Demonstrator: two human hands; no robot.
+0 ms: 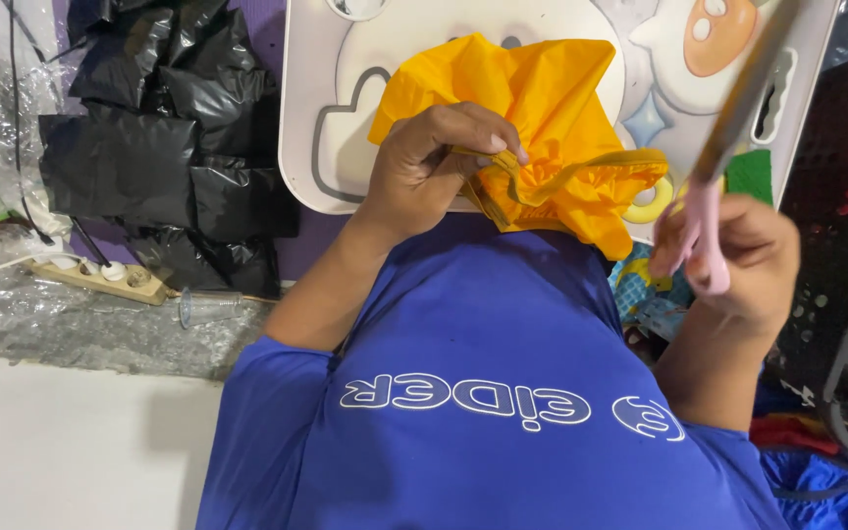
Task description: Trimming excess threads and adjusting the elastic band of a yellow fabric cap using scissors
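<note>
Yellow cloth [532, 108] lies bunched on the near edge of a white lap tray [311, 147] printed with cartoon shapes, its lower folds spilling over toward the person's blue shirt [483, 344]. It looks thin and light — a soft, limp fabric that crumples rather than holds a shape, so it would slide and sag unless gathered. A darker folded band [542, 182] runs along its edge, and that stiffer hem seems the firmest place to grip.

The left hand [434, 162] is closed in a pinch, fingers curled around the band at the cloth's near edge and holding it taut. The right hand [738, 255] is closed around the pink handles of a pair of scissors [714, 196], whose long blades point up and away, blurred, just to the right of the cloth and not touching it.

Left of the tray lies a heap of black plastic bags [159, 147], with clear plastic sheeting [71, 324] and a power strip [100, 277] below it — a small clear cup [203, 306] lies on its side nearby.
</note>
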